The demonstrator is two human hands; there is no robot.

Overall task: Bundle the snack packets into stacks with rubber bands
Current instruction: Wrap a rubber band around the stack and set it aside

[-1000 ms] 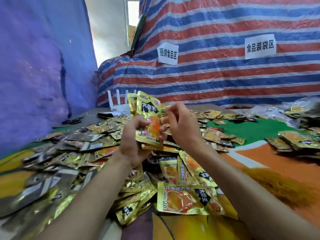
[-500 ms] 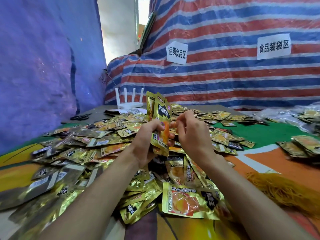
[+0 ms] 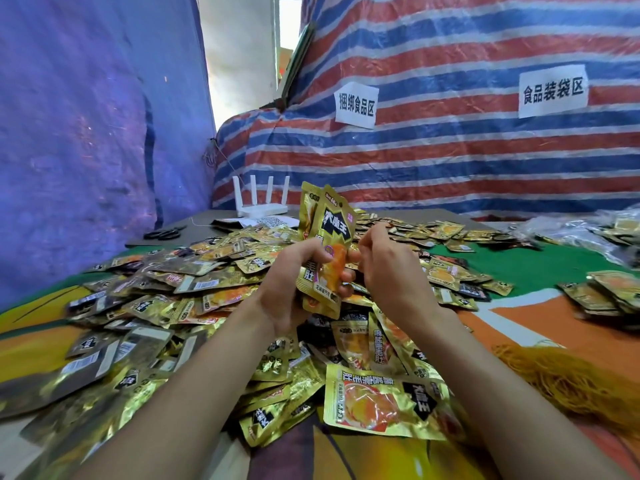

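Note:
My left hand (image 3: 287, 289) grips an upright stack of gold snack packets (image 3: 329, 237) above the table's middle. My right hand (image 3: 388, 268) is beside it, with its fingertips touching the stack's right edge; whether it holds a rubber band I cannot tell. A wide heap of loose gold packets (image 3: 166, 306) covers the table from the left to the centre. One large packet (image 3: 384, 403) lies face up just under my right forearm. A mound of yellow rubber bands (image 3: 568, 382) sits at the right, close to my right arm.
More packets lie in small piles at the right edge (image 3: 609, 292). A white router (image 3: 261, 202) and black scissors (image 3: 166, 233) sit at the back left. A striped tarp wall with two paper signs (image 3: 355, 105) closes the back; a blue tarp stands on the left.
The view has shifted slightly, so the hands and the stack appear a little further right. My hands hold much the same pose around the stack.

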